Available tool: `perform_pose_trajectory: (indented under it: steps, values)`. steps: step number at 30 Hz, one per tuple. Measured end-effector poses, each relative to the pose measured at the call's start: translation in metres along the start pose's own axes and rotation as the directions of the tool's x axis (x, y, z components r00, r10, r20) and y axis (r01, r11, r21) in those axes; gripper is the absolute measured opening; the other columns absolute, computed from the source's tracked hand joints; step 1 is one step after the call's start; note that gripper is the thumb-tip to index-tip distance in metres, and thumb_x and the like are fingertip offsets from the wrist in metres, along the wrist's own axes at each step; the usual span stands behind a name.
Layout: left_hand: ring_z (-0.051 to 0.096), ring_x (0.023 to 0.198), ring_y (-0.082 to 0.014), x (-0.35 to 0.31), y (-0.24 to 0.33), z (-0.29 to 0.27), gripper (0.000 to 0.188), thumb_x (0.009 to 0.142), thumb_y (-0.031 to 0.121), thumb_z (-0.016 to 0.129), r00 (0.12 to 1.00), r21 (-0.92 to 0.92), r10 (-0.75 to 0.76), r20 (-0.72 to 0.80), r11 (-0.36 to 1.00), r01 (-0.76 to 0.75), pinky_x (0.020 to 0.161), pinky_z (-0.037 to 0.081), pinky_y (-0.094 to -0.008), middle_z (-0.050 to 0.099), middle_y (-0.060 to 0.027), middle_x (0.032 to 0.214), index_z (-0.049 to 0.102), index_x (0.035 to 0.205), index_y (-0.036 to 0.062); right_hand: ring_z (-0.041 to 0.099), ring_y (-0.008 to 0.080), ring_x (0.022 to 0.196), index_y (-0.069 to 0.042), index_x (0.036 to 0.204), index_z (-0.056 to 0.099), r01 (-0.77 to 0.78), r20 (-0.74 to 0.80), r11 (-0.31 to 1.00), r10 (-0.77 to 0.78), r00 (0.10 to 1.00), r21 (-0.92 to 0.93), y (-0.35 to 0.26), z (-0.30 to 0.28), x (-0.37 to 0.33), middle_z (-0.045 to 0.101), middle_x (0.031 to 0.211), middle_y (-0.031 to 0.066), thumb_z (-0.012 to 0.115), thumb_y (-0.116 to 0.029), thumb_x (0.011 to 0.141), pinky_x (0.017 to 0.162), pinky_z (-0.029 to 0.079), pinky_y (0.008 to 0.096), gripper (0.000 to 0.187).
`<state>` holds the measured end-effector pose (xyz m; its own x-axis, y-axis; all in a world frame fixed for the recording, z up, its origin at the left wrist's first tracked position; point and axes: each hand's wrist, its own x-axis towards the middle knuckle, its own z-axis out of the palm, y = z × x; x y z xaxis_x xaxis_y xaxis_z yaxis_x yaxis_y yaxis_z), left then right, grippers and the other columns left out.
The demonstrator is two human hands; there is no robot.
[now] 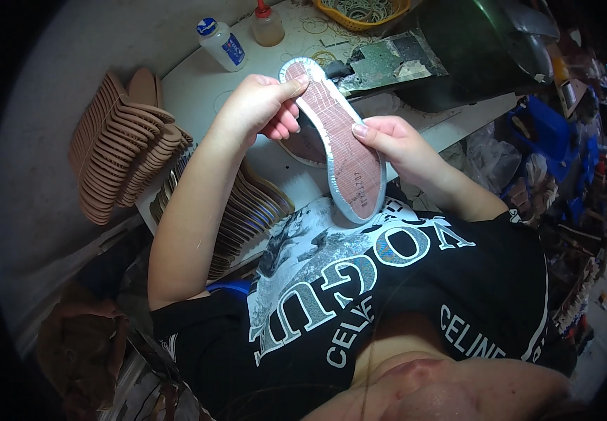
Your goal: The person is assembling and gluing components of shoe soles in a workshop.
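Between my two hands is a shoe insole (349, 151), its reddish-brown ruled underside facing up and a pale silvery-white material folded over its edge. My left hand (265, 105) grips it near the narrow upper end, thumb pressed on the underside and the other fingers curled at the side. On the right side my right hand (388, 137) has its thumb on the wider part, its fingers hidden behind. The broad end points toward my shirt. Partly covered by the held one, a second reddish-brown insole (305, 145) lies on the white table (303, 184).
Bundled tan insoles (117, 144) stand at the left, with another row of insoles (258, 207) near my left arm. Behind are a white bottle (223, 45), a red-capped squeeze bottle (268, 29), a yellow basket (381, 22) of rubber bands and a worn green board (388, 67).
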<state>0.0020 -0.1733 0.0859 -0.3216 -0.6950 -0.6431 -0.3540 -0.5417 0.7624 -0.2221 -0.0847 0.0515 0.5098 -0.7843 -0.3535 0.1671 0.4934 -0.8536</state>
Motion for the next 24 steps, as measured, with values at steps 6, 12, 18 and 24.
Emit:
perform_pose_trajectory:
  steps: [6,12,18,24]
  values:
    - [0.04,0.033,-0.0043,0.018,-0.006,-0.011,0.042,0.085,0.046,0.063,0.985,0.081,0.094,-0.147,0.993,-0.083,0.033,0.029,-0.0169,0.05,0.0025,0.046,0.057,0.066,0.0089,0.06,0.0074,0.076,0.002,0.095,0.064,0.057,0.002,0.997,-0.057,0.998,-0.044,-0.006,0.002,0.024,0.066,0.085,0.0032,0.053,-0.028,0.095,0.072,0.048,0.0222,0.032]
    - [0.046,0.063,-0.0047,0.021,-0.029,-0.015,0.038,0.09,0.044,0.057,0.908,0.123,0.346,-0.238,0.938,-0.325,0.056,0.036,-0.0196,0.053,0.0024,0.07,0.062,0.085,0.0073,0.054,0.005,0.057,0.001,0.08,0.066,0.267,0.03,0.851,-0.285,0.958,-0.451,-0.01,0.044,0.029,0.063,0.063,0.0018,0.055,-0.021,0.092,0.052,0.043,0.0251,0.027]
    - [0.053,0.073,-0.0095,-0.035,-0.024,0.025,0.028,0.101,0.025,0.037,0.884,-0.55,0.313,-0.347,0.695,-0.462,0.067,0.045,-0.0234,0.055,-0.0018,0.087,0.051,0.109,0.0028,0.045,0.0116,0.047,-0.003,0.072,0.062,0.405,0.141,0.676,-0.411,0.901,-0.615,-0.017,0.063,0.026,0.052,0.054,0.0042,0.065,-0.028,0.087,0.046,0.038,0.027,0.03]
    - [0.041,0.05,-0.0087,-0.05,-0.053,0.022,0.029,0.099,0.03,0.037,0.865,-0.559,0.502,-0.007,0.715,-0.42,0.042,0.035,-0.0198,0.045,-0.0025,0.069,0.047,0.101,0.0033,0.049,0.0033,0.058,-0.006,0.101,0.042,0.71,0.034,0.658,-0.727,0.686,-0.249,-0.021,0.059,0.048,0.053,0.065,0.0012,0.073,-0.018,0.082,0.05,0.04,0.0166,0.039]
